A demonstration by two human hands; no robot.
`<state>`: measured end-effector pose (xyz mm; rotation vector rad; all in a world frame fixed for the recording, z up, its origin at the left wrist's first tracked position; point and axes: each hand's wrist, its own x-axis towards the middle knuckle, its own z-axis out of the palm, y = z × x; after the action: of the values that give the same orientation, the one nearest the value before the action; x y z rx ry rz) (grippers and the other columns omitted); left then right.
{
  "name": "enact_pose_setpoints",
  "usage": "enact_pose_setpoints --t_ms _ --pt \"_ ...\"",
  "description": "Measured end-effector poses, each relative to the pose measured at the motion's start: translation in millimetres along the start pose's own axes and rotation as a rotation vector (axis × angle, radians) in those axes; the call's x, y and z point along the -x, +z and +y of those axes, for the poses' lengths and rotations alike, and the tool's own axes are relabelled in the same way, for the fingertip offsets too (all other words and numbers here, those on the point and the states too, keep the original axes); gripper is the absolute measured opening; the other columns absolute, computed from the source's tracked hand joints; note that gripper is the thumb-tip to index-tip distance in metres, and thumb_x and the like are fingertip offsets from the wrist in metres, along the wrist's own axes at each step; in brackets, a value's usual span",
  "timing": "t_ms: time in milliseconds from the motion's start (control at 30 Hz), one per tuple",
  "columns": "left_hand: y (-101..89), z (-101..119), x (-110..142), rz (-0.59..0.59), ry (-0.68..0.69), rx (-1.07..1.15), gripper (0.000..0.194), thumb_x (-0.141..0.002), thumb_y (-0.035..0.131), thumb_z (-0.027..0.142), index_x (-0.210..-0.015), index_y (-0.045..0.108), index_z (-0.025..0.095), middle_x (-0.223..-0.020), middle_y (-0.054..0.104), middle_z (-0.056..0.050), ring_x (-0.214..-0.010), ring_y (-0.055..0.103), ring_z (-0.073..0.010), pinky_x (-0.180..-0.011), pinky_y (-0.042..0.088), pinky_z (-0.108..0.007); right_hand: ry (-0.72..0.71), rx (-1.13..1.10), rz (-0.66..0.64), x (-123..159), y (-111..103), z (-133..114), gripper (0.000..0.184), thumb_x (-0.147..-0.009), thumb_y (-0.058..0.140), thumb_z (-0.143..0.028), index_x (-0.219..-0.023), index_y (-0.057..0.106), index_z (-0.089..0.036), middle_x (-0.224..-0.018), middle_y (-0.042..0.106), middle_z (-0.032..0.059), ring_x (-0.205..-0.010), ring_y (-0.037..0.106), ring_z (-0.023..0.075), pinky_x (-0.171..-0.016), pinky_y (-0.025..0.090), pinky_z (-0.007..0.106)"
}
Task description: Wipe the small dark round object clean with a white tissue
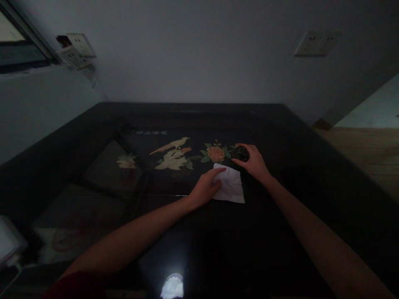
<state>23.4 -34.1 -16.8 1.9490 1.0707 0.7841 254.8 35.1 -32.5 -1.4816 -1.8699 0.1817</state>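
A crumpled white tissue [231, 187] lies on the dark glossy table [280, 216]. My left hand [206, 187] rests on the tissue's left edge, fingers pressed onto it and pinching it. My right hand [254, 161] is just beyond the tissue, curled around a small dark rounded object [240, 153] that sits on the tabletop. A ring shows on one finger of that hand.
The tabletop bears an inlaid picture of a pale bird [173, 154] and an orange flower [215, 153]. White walls with socket plates [316, 42] stand behind. A wooden floor [364, 153] lies to the right. A white object [8, 243] sits at the left edge.
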Motion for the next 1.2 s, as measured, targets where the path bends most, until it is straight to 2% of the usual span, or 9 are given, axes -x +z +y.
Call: enact_pose_setpoints --t_ms 300,533,633,700,767,867,1000,1100,1200 --pt "-3.1 1 -2 -0.054 -0.015 -0.011 0.053 -0.081 0.053 0.011 -0.134 0.048 0.018 -0.129 0.06 -0.009 -0.116 0.057 -0.0216 -0.102 0.044 -0.04 0.001 -0.037 -0.019 0 1 7 0.062 -0.068 0.075 -0.047 -0.121 0.056 -0.023 -0.117 0.054 0.0122 -0.113 0.052 0.0317 -0.098 0.043 0.05" --pt "-17.5 7 -6 -0.271 0.026 -0.143 0.049 -0.078 0.06 0.016 -0.127 0.055 0.016 -0.126 0.062 -0.011 -0.111 0.06 -0.0233 -0.097 0.046 -0.039 0.022 0.022 0.016 -5 -11 7 0.074 -0.063 0.077 -0.054 -0.125 0.053 -0.022 -0.124 0.047 0.0153 -0.123 0.043 0.0362 -0.101 0.039 0.056" --pt "-22.4 11 -7 -0.338 0.019 -0.152 0.044 -0.077 0.062 0.017 -0.12 0.061 0.018 -0.121 0.065 -0.01 -0.105 0.063 -0.0225 -0.092 0.048 -0.036 0.038 0.003 0.143 -3 -30 -4 0.062 -0.071 0.068 -0.057 -0.12 0.055 -0.022 -0.121 0.049 0.0153 -0.119 0.045 0.0355 -0.096 0.043 0.056" --pt "-21.5 15 -9 -0.326 0.011 -0.115 0.041 -0.076 0.063 0.018 -0.117 0.063 0.019 -0.117 0.067 -0.008 -0.101 0.064 -0.021 -0.089 0.049 -0.034 0.046 -0.07 0.212 5 -41 -13 0.046 -0.079 0.059 -0.056 -0.113 0.058 -0.024 -0.117 0.052 0.0133 -0.113 0.05 0.0318 -0.083 0.052 0.048" --pt "-15.9 18 -13 -0.292 0.003 -0.072 0.04 -0.077 0.064 0.02 -0.117 0.064 0.02 -0.113 0.068 -0.007 -0.096 0.065 -0.0199 -0.086 0.05 -0.033 0.048 -0.119 0.192 19 -48 -20 0.035 -0.084 0.054 -0.052 -0.103 0.06 -0.023 -0.108 0.057 0.0115 -0.103 0.056 0.0281 -0.077 0.054 0.043" --pt "0.9 20 -27 -0.228 -0.012 -0.063 0.044 -0.076 0.067 0.025 -0.119 0.062 0.018 -0.108 0.069 -0.007 -0.096 0.064 -0.0212 -0.086 0.05 -0.035 0.072 -0.146 0.065 43 -50 -23 0.029 -0.085 0.054 -0.048 -0.097 0.061 -0.023 -0.099 0.062 0.0092 -0.09 0.061 0.0254 -0.073 0.054 0.041" --pt "31.7 16 -48 -0.204 0.018 -0.112 0.053 -0.076 0.068 0.026 -0.125 0.056 0.011 -0.116 0.066 -0.013 -0.106 0.061 -0.024 -0.093 0.047 -0.037 0.052 -0.05 0.033 60 -49 -12 0.026 -0.085 0.053 -0.043 -0.099 0.061 -0.022 -0.101 0.061 0.0105 -0.095 0.06 0.0282 -0.078 0.052 0.045" --pt "49.3 14 -55 -0.172 0.102 -0.284 0.058 -0.079 0.065 0.027 -0.132 0.049 0.009 -0.126 0.059 -0.017 -0.115 0.055 -0.0261 -0.1 0.043 -0.038 0.006 0.088 -0.007 64 -49 0 0.025 -0.086 0.051 -0.04 -0.099 0.062 -0.021 -0.102 0.06 0.0114 -0.101 0.057 0.03 -0.088 0.048 0.048" --pt "54.5 18 -49 -0.124 0.151 -0.516 0.06 -0.083 0.06 0.033 -0.136 0.044 0.009 -0.125 0.055 -0.02 -0.115 0.052 -0.0316 -0.097 0.042 -0.045 -0.029 0.186 -0.066 68 -47 8 0.026 -0.086 0.052 -0.04 -0.103 0.063 -0.023 -0.105 0.059 0.0115 -0.102 0.056 0.0313 -0.09 0.046 0.05"
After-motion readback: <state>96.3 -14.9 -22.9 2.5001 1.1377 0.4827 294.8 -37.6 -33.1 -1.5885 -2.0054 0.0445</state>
